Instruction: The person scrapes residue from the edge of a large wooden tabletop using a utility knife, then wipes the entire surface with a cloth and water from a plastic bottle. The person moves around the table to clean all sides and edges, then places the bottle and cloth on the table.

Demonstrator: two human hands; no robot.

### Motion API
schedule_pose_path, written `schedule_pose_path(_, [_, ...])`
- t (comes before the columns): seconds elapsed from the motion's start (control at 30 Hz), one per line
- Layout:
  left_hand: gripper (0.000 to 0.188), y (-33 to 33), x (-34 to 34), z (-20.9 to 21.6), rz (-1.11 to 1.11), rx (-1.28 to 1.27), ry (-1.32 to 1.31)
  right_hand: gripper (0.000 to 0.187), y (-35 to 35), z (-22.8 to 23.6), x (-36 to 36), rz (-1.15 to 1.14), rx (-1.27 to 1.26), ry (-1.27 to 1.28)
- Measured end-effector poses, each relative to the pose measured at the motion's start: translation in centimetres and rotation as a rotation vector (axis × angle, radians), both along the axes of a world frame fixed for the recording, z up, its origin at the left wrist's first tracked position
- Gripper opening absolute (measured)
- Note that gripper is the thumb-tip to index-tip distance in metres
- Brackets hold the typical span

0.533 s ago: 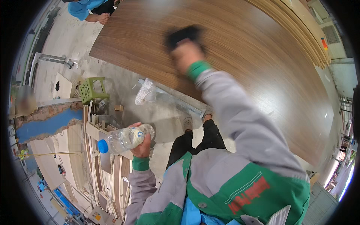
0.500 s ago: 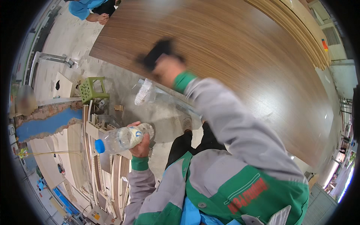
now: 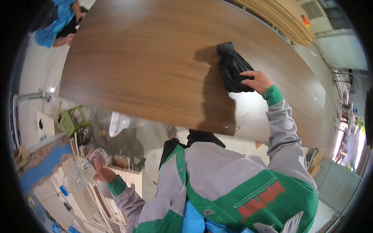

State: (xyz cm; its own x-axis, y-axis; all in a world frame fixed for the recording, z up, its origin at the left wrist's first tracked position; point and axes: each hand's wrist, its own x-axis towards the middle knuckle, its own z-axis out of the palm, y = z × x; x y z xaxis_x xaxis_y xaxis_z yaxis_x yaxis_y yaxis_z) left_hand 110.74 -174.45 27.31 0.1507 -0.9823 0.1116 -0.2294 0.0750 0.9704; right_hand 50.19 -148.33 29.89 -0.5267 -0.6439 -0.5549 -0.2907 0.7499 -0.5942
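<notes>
My right hand (image 3: 258,81) is closed on a bunched black cloth (image 3: 232,66), thumb and fingers pinching its near right side. The cloth rests on, or just over, a large brown wood-grain panel (image 3: 147,58) and casts a dark shadow on it. At the lower left, well off the panel's edge, my left hand (image 3: 103,173) grips a clear plastic bottle (image 3: 74,179) with a blue cap (image 3: 64,190). The bottle tilts, cap end low and away from me. Through its wall a pale content shows, too unclear to name.
Stacked boards (image 3: 279,17) lie beyond the panel's far right side. A green plastic stool (image 3: 74,121) and a clear plastic bag (image 3: 118,123) are on the floor to the left. Wood offcuts (image 3: 101,200) lie beneath my left hand. A person in blue (image 3: 56,29) is by the far left corner.
My right hand has swept right across the panel with the black cloth. The left hand and bottle have shifted left and lower in the picture, and the whole view has turned.
</notes>
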Motion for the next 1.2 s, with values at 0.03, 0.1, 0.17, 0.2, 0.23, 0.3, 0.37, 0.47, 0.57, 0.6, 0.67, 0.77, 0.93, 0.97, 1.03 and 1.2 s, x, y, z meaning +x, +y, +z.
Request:
schedule_pose_path(0.03, [0.050, -0.2, -1.6, 0.1, -0.020, -0.013, -0.035, 0.052, 2.0, -0.4, -2.3, 0.095, 0.051, 0.187])
schedule_pose_path(0.1, [0.051, -0.8, -3.9, 0.3, -0.107, -0.044, -0.090, 0.064, 5.1, -3.8, -5.2, -0.195, 0.028, 0.532])
schedule_pose_path(0.17, [0.053, -1.2, -4.8, -0.3, -0.177, -0.064, -0.059, 0.080, 3.2, -5.3, -5.5, -0.428, 0.021, 0.681])
schedule_pose_path(0.2, [0.054, -1.4, -4.6, -1.1, -0.207, -0.074, -0.050, 0.078, 1.6, -6.8, -4.8, -0.293, -0.013, 0.757])
schedule_pose_path(0.23, [0.058, -2.0, -4.6, -1.8, -0.279, -0.099, -0.010, 0.077, 0.0, -9.2, -4.0, -0.157, -0.050, 0.822])
schedule_pose_path(0.3, [0.058, -3.0, -4.9, -2.6, -0.370, -0.086, -0.037, 0.067, -2.3, -13.7, -0.8, 0.174, -0.022, 1.116])
schedule_pose_path(0.37, [0.060, -4.0, -4.5, -2.2, -0.447, -0.070, -0.023, 0.057, -2.1, -13.2, -2.0, 0.114, -0.213, 0.959])
schedule_pose_path(0.47, [0.063, -6.6, -2.8, -3.8, -0.404, -0.065, 0.100, 0.070, 1.2, -14.8, -6.6, -0.764, 0.349, 0.903])
schedule_pose_path(0.57, [0.063, -9.6, -0.2, -5.0, -0.449, 0.036, 0.122, 0.084, -2.7, -15.3, -8.8, -0.898, 0.521, 1.014])
schedule_pose_path(0.6, [0.063, -10.6, 0.7, -5.1, -0.445, 0.063, 0.110, 0.084, -7.4, -14.4, -8.3, -0.806, 0.500, 0.903])
schedule_pose_path(0.67, [0.061, -13.1, 2.4, -5.5, -0.487, 0.044, 0.090, 0.066, -19.5, -13.3, -5.1, -0.445, 0.265, 1.065])
schedule_pose_path(0.77, [0.060, -16.4, 3.3, -4.8, -0.517, 0.055, 0.051, 0.041, -36.7, -12.1, 1.9, 0.228, -0.142, 1.347])
schedule_pose_path(0.93, [0.062, -19.9, 2.6, -1.9, -0.562, -0.018, 0.146, 0.037, -54.4, -9.0, 31.2, 0.741, -0.547, 0.942])
schedule_pose_path(0.97, [0.063, -20.5, 3.0, -1.6, -0.580, -0.027, 0.152, 0.038, -54.7, -9.8, 36.5, 0.795, -0.687, 0.895])
schedule_pose_path(1.03, [0.064, -22.3, 0.4, -1.9, -0.728, -0.081, 0.182, 0.043, -53.8, -16.4, 41.7, 0.597, -0.816, 0.657])
schedule_pose_path(1.2, [0.062, -21.9, 0.9, -2.7, -0.737, -0.056, 0.058, 0.047, -41.4, -14.6, 31.5, 0.217, -0.446, 0.683])
